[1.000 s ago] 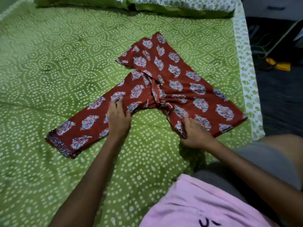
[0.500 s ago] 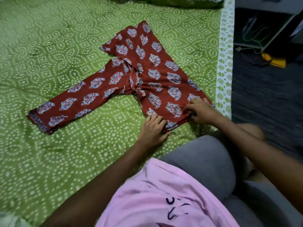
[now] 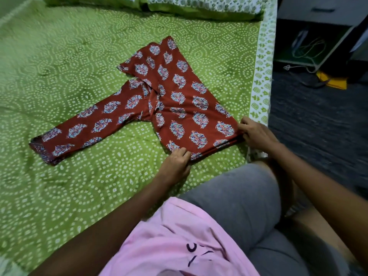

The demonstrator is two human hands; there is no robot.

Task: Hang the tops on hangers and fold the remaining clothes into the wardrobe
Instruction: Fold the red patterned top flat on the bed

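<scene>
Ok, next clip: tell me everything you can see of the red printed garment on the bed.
The red printed garment looks like thin woven cloth, rust-red with pale blue and white leaf motifs. It lies flat on the green dotted bedspread, partly folded, with one long narrow part stretching left to a darker patterned hem. The left hand grips its near edge; the right hand grips the corner by the bed's border.
</scene>
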